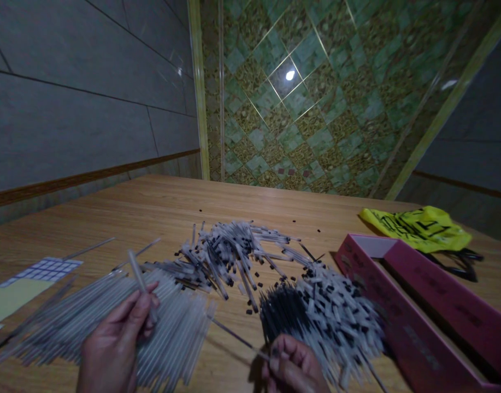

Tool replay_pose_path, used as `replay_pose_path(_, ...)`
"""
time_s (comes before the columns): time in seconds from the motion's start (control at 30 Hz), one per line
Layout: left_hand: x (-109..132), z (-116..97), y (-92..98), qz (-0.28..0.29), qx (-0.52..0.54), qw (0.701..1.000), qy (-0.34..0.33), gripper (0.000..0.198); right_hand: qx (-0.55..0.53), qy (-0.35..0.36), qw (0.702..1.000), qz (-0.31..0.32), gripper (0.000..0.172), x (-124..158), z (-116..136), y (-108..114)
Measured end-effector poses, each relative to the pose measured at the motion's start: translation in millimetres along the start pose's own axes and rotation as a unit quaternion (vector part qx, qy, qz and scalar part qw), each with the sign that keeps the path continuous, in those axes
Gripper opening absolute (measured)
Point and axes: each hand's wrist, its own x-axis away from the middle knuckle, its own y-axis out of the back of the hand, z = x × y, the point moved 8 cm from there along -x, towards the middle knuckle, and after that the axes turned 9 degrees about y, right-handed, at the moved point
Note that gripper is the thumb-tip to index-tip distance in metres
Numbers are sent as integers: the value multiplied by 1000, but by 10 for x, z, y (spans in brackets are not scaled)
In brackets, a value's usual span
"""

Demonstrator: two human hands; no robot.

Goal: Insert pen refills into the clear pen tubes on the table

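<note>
My left hand (115, 341) is closed on a thin clear pen tube (136, 272) that points up and away, above a broad heap of clear tubes (111, 322) lying on the wooden table (160, 202). My right hand (293, 363) pinches a thin dark refill (234, 337) that slants to the left, low over the table. Just right of that hand lies a heap of dark-tipped refills (328, 311). A third pile of assembled pens with black ends (229, 254) sits further back in the middle.
A long magenta cardboard box (401, 305) lies open at the right. Behind it are a yellow plastic bag (422, 226) and black scissors (459, 262). A printed sheet (24, 281) lies at the left edge. Small black caps (250, 311) are scattered about.
</note>
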Motion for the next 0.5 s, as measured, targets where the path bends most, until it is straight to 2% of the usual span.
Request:
replay_pose_path(0.07,-50,-46,-10,-2,-168,985,-48,38,22,18,999,-25,39,-10,139,126)
replay_pose_path(0.13,-57,-26,-139,35,-320,941,-108,38,115,76,989,-63,37,-15,378,298)
replay_pose_path(0.17,-45,6,-213,55,-380,913,-135,38,188,112,972,-86,35,-7,528,388)
replay_pose_path(0.2,-32,50,-275,71,-432,886,-153,39,272,149,944,-114,32,13,689,471)
replay_pose_path(0.27,-19,143,-337,77,-506,844,-160,43,444,208,855,-165,27,73,994,584)
replay_pose_path(0.33,-18,221,-355,77,-550,818,-150,46,575,219,763,-197,22,115,1187,643)
replay_pose_path(0.37,-22,258,-358,80,-566,808,-142,47,622,209,727,-204,21,121,1240,663)
replay_pose_path(0.4,-27,291,-359,83,-578,801,-136,48,658,189,700,-204,20,116,1266,680)
replay_pose_path(0.5,-52,360,-362,89,-585,795,-134,51,730,114,644,-198,16,96,1279,705)
